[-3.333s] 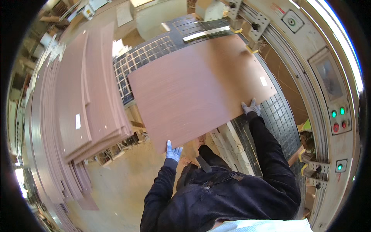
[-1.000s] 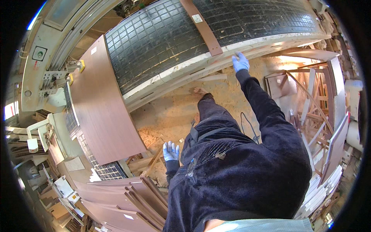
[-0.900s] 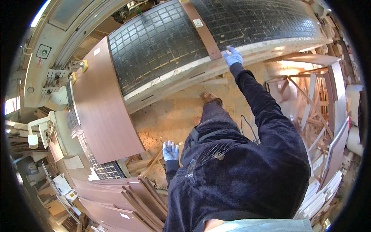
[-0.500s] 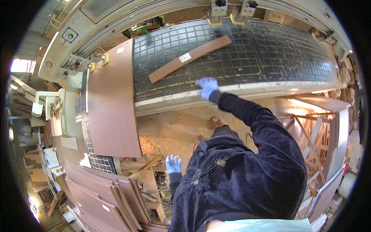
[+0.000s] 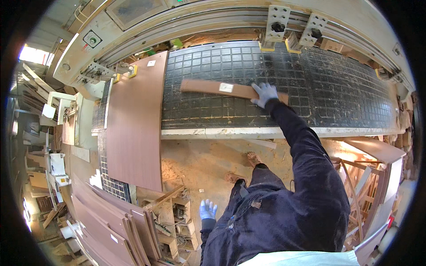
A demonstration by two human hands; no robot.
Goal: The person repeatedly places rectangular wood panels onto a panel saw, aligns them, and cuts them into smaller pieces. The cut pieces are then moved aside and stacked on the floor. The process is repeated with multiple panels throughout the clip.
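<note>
A narrow brown wooden strip with a white label lies across the black gridded machine bed. My right hand, in a pale blue-grey glove, grips the strip close to its right end. Its fingers reach over the strip's far edge, with the thumb at the near edge. The strip's left end looks smeared by motion. Low beside my body, my left hand, gloved the same way, has its fingers apart and holds nothing. A wide brown panel with a small white label lies on the bed's left side, overhanging the near edge.
A machine beam with rails and clamp blocks runs along the far side. Several brown panels lean stacked at the lower left, beside wooden offcuts. A wooden frame with scrap stands at the right.
My right hand has reached forward and right onto the strip. The strip has turned, its right end now nearer and its left end farther. The whole view has shifted.
</note>
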